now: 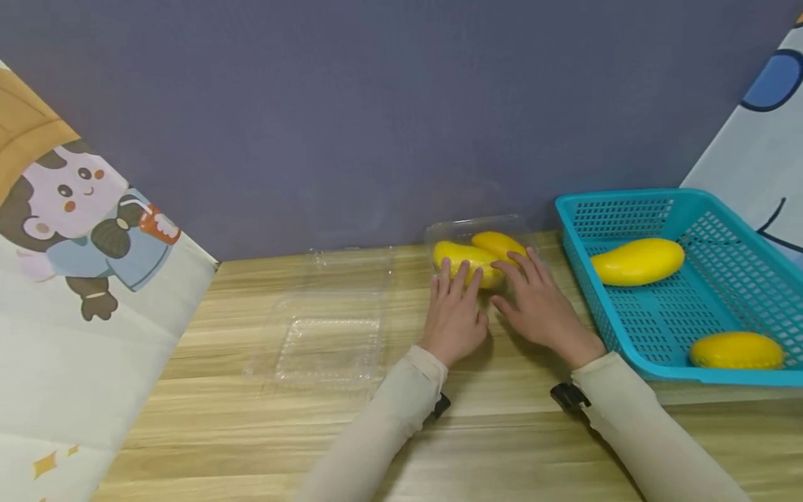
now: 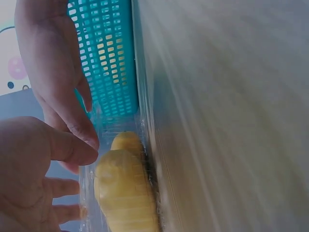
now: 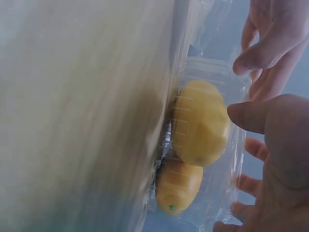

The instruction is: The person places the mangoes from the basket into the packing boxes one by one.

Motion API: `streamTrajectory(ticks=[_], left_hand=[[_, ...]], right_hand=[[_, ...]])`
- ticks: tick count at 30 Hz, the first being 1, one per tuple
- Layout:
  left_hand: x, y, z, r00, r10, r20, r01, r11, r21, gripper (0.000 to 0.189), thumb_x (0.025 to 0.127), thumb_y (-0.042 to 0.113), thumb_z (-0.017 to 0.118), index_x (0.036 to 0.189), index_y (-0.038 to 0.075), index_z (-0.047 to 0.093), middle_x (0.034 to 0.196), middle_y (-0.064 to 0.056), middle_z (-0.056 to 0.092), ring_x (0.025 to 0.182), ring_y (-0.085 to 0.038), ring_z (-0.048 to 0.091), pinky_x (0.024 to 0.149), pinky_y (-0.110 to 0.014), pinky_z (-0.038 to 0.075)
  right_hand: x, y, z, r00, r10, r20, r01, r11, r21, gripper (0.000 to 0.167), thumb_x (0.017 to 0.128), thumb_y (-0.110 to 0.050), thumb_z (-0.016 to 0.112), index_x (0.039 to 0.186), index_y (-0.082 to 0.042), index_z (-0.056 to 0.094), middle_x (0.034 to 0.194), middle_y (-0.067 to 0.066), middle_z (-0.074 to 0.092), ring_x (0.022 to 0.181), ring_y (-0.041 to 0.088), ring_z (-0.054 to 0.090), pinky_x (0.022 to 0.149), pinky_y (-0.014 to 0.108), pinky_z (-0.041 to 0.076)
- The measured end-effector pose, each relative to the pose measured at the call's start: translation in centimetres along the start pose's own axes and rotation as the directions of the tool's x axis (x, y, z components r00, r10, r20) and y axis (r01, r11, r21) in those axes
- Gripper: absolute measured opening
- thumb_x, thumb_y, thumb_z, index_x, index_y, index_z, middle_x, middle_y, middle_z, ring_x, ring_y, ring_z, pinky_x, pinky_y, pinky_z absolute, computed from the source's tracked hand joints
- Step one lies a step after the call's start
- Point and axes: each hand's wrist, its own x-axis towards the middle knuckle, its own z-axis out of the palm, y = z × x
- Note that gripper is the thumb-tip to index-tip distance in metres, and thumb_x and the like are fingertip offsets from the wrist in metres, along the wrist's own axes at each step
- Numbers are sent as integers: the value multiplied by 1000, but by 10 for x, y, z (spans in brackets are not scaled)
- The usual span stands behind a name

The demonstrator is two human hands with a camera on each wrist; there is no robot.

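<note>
Two yellow mangoes, a front mango (image 1: 461, 256) and a rear mango (image 1: 498, 242), lie side by side in a clear plastic clamshell box (image 3: 207, 191) against the back wall. My left hand (image 1: 454, 321) rests its outstretched fingers over the left part of the box. From the right, my right hand (image 1: 541, 310) reaches over the same box with fingers spread and slightly bent. In both wrist views, clear plastic covers the mangoes, and the thumbs and fingertips are right at its top. Neither hand grips a mango.
A turquoise basket (image 1: 617, 335) stands close to the right hand, with a long mango (image 1: 640, 262) and a smaller mango (image 1: 737, 350) inside. Left of the hands, another clear clamshell (image 1: 329, 348) lies spread open on the wooden table (image 1: 207, 418). A grey-blue wall (image 1: 376, 125) rises behind.
</note>
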Motion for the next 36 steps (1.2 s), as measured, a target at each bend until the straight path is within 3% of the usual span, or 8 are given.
streamTrajectory(ticks=[12,22,36], left_hand=[[9,-2,2,999,-24,35,25,999,-35,70,96,32,58,158,20,28,167,-6,19,156,-35,-1,127,-53,14],[10,-8,3,998,-12,63,21,990,-138,73,96,33,59,159,22,24,169,-3,11,156,-29,-9,129,-49,3],[8,-4,0,999,-21,45,29,985,-169,70,97,32,58,158,21,27,169,-5,10,156,-32,-7,127,-54,5]], right_hand=[[6,7,-1,998,11,66,-11,1000,-9,65,95,-27,64,151,-15,31,164,21,16,153,46,1,123,64,10],[6,8,-2,997,10,81,-9,1000,-19,73,94,-25,65,155,-16,25,165,20,13,153,46,-2,123,64,10],[5,12,-1,996,-12,90,15,999,-37,80,95,-26,64,160,-18,18,165,20,11,153,45,-4,123,64,9]])
